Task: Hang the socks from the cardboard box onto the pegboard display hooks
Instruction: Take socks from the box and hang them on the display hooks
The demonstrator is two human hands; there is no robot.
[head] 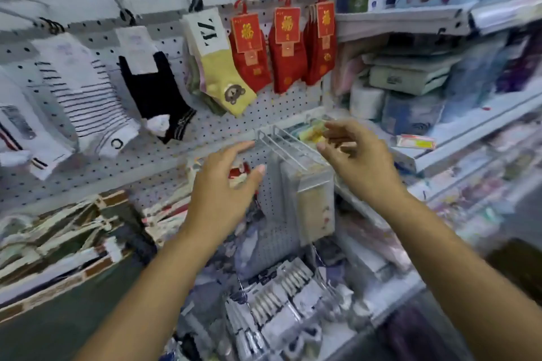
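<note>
A white pegboard [205, 132] fills the middle of the view. On its upper hooks hang striped white socks [88, 97], a black sock [155, 88], yellow bear socks [223, 76] and red socks [287, 50]. Lower down, white wire hooks [287, 146] stick out, with pale packaged socks [313, 202] hanging from them. My left hand [223, 187] hovers just left of these hooks, fingers spread and holding nothing. My right hand [357, 155] is just right of them, fingers loosely curved and holding nothing. No cardboard box can be made out.
Shelves [440, 152] on the right hold folded packaged goods. Below the hooks lie more hanging packs of socks [278, 302]. At the lower left, blurred boxed goods [58, 237] stick out from the display. The picture is blurred by motion.
</note>
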